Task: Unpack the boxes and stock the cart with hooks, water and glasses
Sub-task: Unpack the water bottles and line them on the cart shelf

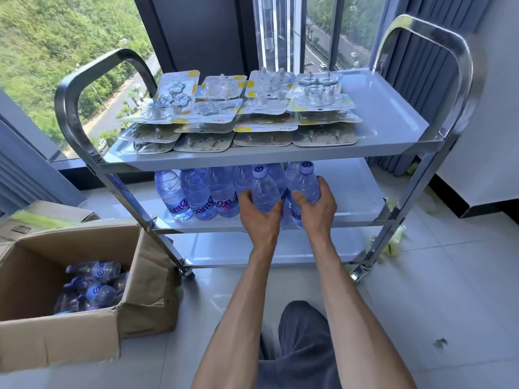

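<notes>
Gripping one clear ribbed plastic water bottle each, left hand (pixel 259 213) and right hand (pixel 317 204) curl round bottles at the steel cart's (pixel 438 37) middle shelf (pixel 356 203), beside upright bottles (pixel 196 195). Blister-carded hook packs (pixel 238 108) are stacked on the top tray. An open corrugated cardboard box (pixel 36 327) holds loose bottles, lower left.

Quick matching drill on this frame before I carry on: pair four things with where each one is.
Things:
1. hook packs
2. standing bottles
3. cardboard box
4. bottom shelf

Places or states:
A. on the floor, left of the cart, bottles lying inside
B. middle shelf
C. top shelf, stacked
D. nothing visible on it

Pairs: 1-C, 2-B, 3-A, 4-D
</notes>
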Demonstrator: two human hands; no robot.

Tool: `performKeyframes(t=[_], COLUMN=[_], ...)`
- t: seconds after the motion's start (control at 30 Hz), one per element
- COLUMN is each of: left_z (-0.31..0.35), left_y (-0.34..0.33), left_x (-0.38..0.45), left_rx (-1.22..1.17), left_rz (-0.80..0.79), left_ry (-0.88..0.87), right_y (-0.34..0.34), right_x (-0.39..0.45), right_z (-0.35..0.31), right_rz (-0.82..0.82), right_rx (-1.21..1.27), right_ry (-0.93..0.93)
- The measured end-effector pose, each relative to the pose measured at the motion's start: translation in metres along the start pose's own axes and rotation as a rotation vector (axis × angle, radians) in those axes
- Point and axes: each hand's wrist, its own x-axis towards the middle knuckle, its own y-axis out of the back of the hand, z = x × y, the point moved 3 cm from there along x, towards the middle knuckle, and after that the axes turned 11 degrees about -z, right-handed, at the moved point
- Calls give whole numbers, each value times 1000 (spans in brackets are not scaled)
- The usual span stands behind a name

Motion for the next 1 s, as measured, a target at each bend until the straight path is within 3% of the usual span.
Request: performKeyframes(t=[0.23, 0.57, 0.7, 1.0], left_z=[-14, -13, -14, -13], left_y=[-1, -7, -4, -2], left_x=[1, -3, -1, 4], left_rx=[48, 202, 233, 218], left_rz=[-39, -89, -114, -157], left_ry=[12, 85, 153, 168], right_y=[-7, -12, -19, -28], right_x=[8, 22, 9, 20], right_z=[5, 17, 48, 64], right_rz=[-4, -155, -72, -9], right_rx=[17, -71, -230, -151], right_ry=[103, -7, -145, -136])
